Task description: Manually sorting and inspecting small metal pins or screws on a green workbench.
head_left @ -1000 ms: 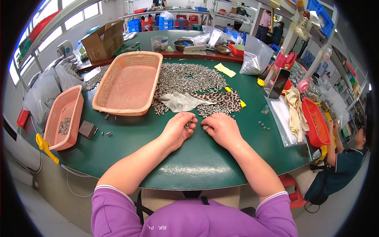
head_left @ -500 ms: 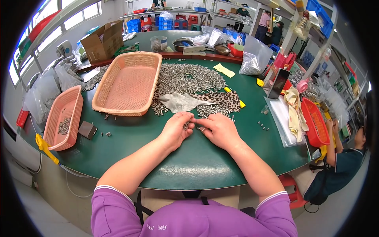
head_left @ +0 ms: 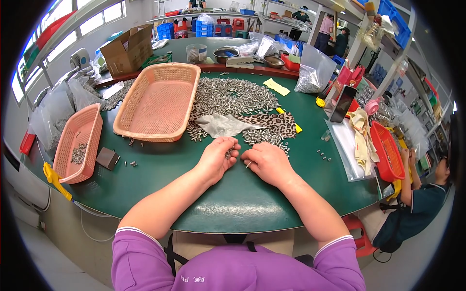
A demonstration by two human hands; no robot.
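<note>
My left hand [head_left: 219, 156] is curled, palm up, around several small metal parts [head_left: 229, 153] that show between the fingers. Just to its right, a little apart, my right hand [head_left: 266, 161] is closed with its fingertips pinched together. A thin, light-coloured piece [head_left: 249, 164] sticks out below those fingers; its kind is too small to make out. Beyond both hands spreads a large heap of small metal cylinders [head_left: 233, 94]. A grey-white cloth [head_left: 221, 125] and a leopard-print cloth [head_left: 274, 124] lie across the heap's near side, with a smaller pile of cylinders [head_left: 264, 137] in front.
A large pink basket [head_left: 156, 104] rests left of the heap. Further left stand a smaller pink basket [head_left: 79, 145] with some parts and a dark block [head_left: 107, 158]. On the right are a phone [head_left: 343, 103], a glove [head_left: 361, 140] and a red basket [head_left: 387, 150]. A co-worker [head_left: 412, 208] sits far right.
My right hand has drawn slightly away from the left, and its forefinger, stretched toward the left fingers before, is now curled in. The left hand has stayed in place.
</note>
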